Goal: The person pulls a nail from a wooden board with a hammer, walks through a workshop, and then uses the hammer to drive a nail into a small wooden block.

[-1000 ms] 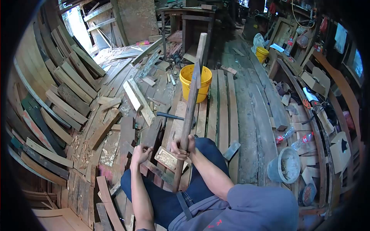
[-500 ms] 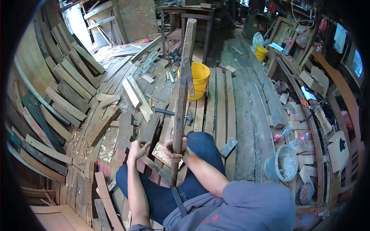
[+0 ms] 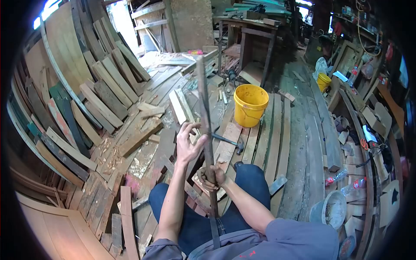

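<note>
Yellow bucket point(image 3: 250, 104) (hammer point(image 3: 229, 141) nearer)

The right hand point(image 3: 211, 177) is gripping a long strip point(image 3: 205, 130). A hammer point(image 3: 227, 141) is lying just beyond the grip, a bucket point(image 3: 250, 105) farther beyond, planks point(image 3: 99, 104) lying leftward.

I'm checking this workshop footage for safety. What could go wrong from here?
The long plank stands nearly upright, gripped low by the right hand only; the left hand is open beside it, so the top could swing or tip. The rough edge may put splinters in bare fingers. A hammer and loose offcuts lie around the legs, so a dropped plank could knock them about.
</note>
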### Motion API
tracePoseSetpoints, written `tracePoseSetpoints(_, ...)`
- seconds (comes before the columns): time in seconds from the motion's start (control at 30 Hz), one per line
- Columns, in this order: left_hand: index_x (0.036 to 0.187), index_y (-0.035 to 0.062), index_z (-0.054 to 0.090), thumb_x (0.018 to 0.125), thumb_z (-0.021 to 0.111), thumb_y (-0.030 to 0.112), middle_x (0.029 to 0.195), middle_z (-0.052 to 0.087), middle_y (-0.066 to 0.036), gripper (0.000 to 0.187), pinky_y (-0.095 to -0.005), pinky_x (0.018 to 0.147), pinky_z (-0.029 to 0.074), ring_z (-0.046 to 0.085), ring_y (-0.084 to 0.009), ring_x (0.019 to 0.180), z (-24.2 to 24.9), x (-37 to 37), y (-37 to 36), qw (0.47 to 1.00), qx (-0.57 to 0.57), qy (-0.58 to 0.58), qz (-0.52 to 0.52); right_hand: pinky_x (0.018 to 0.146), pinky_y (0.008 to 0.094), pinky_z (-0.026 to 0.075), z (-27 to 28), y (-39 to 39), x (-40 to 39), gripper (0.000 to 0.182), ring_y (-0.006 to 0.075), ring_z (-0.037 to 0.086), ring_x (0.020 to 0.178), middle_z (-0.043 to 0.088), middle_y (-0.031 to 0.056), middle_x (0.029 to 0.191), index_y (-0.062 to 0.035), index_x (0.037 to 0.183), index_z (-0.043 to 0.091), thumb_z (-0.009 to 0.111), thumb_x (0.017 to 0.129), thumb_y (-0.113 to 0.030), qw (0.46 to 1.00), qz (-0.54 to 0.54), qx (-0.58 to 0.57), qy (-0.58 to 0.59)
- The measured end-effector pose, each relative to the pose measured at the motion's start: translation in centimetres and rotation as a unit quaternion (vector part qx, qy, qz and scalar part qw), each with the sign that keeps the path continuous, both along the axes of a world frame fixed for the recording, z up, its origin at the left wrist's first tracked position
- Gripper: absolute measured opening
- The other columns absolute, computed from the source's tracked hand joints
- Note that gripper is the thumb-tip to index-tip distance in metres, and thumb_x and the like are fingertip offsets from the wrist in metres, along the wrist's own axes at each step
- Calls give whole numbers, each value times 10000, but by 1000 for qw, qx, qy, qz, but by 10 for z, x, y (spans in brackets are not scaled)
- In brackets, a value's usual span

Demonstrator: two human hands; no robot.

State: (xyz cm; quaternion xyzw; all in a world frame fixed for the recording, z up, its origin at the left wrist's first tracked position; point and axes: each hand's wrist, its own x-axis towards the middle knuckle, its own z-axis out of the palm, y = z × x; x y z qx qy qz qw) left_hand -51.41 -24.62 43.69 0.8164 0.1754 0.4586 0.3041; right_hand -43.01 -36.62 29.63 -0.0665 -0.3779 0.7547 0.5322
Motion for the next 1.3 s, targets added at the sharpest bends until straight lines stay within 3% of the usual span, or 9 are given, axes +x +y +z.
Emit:
tracePoseSetpoints(0.13, 967, -52, 629, 727, 766, 367, 939, 603, -180, 502, -412, 745, 461, 595, -325, 794, -11, 7, 3, 984, 53, -13, 167, 350, 287, 381, -10, -1, -16, 594, 151, 410, 322, 421, 45, 443, -20, 880, 541, 432, 893, -604, 997, 20, -74, -20)
tracePoseSetpoints(0.3, 934, -29, 644, 782, 731, 326, 899, 604, -132, 395, -389, 720, 410, 569, -281, 759, -15, -6, 13, 965, 100, 0, 243, 358, 291, 381, -23, 6, -23, 576, 150, 413, 333, 436, 48, 459, -23, 938, 541, 428, 911, -587, 996, 31, -83, -27)
tracePoseSetpoints(0.33, 933, -26, 645, 794, 721, 317, 900, 605, -129, 378, -384, 729, 406, 568, -276, 763, -18, -9, 16, 960, 119, 4, 253, 350, 286, 380, -17, 6, -25, 592, 146, 409, 325, 429, 42, 451, -15, 861, 551, 424, 915, -590, 995, 27, -90, -24)
tracePoseSetpoints(0.47, 934, -14, 651, 854, 646, 261, 876, 596, -126, 287, -387, 760, 377, 556, -285, 760, -22, -16, 21, 944, 172, 11, 281, 329, 279, 381, -19, 11, -33, 652, 136, 403, 303, 404, 31, 424, -14, 667, 527, 424, 916, -607, 994, 37, -96, -24)
tracePoseSetpoints(0.8, 891, -5, 648, 892, 542, 197, 770, 546, -132, 227, -402, 768, 362, 540, -298, 746, -30, -28, 28, 933, 200, 29, 298, 316, 271, 364, -28, 13, -40, 663, 126, 401, 293, 400, 23, 414, -35, 632, 508, 411, 925, -621, 995, 34, -88, -44)
tracePoseSetpoints(1.03, 838, -18, 640, 896, 535, 185, 831, 579, -138, 236, -403, 754, 370, 542, -311, 757, -35, -32, 28, 932, 194, 43, 302, 319, 275, 365, -34, 13, -42, 663, 137, 414, 295, 402, 29, 406, -41, 609, 490, 439, 911, -630, 995, 55, -78, -28)
tracePoseSetpoints(1.3, 905, -11, 658, 907, 546, 251, 928, 623, -144, 286, -395, 790, 384, 582, -313, 813, -41, -31, 33, 939, 146, 26, 309, 336, 287, 394, -31, 20, -42, 624, 135, 418, 300, 400, 29, 409, -42, 630, 487, 434, 916, -593, 992, 31, -99, -70)
